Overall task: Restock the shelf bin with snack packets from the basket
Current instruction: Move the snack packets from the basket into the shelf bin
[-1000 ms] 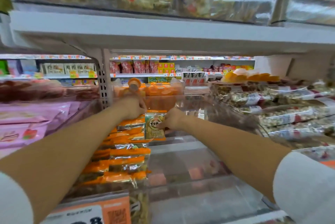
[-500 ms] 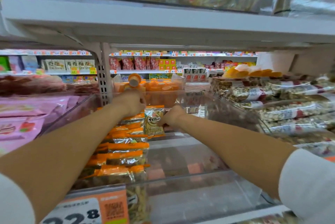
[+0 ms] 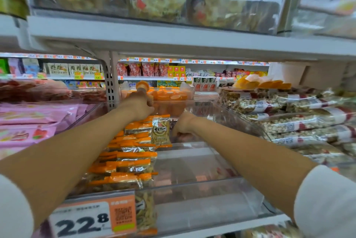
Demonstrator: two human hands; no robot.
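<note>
Snack packets [image 3: 133, 153] — orange-topped, clear-bodied — lying overlapped in one row along the left side of the shelf bin [image 3: 202, 185], from front wall to back. At the bin's back end, an upright packet [image 3: 160, 131], label turned to the front.

Compared with a second ago: stands squarer, less tipped, tight against the end of the row. Hardly any shift in either hand. Reads as a packet all but placed, with only the letting-go left. Plenty of the job remaining, by the look of it: no packets across the right half of the bin, only its clear plastic floor.

Left hand [image 3: 138, 107] at the back of the bin, laid over the top of the rearmost packets, just above and left of the upright packet. Back of the hand showing, fingers hidden past it — cannot tell whether gripping or merely pressing.

Right hand [image 3: 184, 125] just right of the upright packet, low toward the bin floor, knuckles up, fingers curled under. Touching the packet's lower right edge or barely off it: cannot tell which, nor whether anything is pinched.

No sign of the basket. Price label [image 3: 92, 216] clipped to the bin's front wall, at its left end.
</note>
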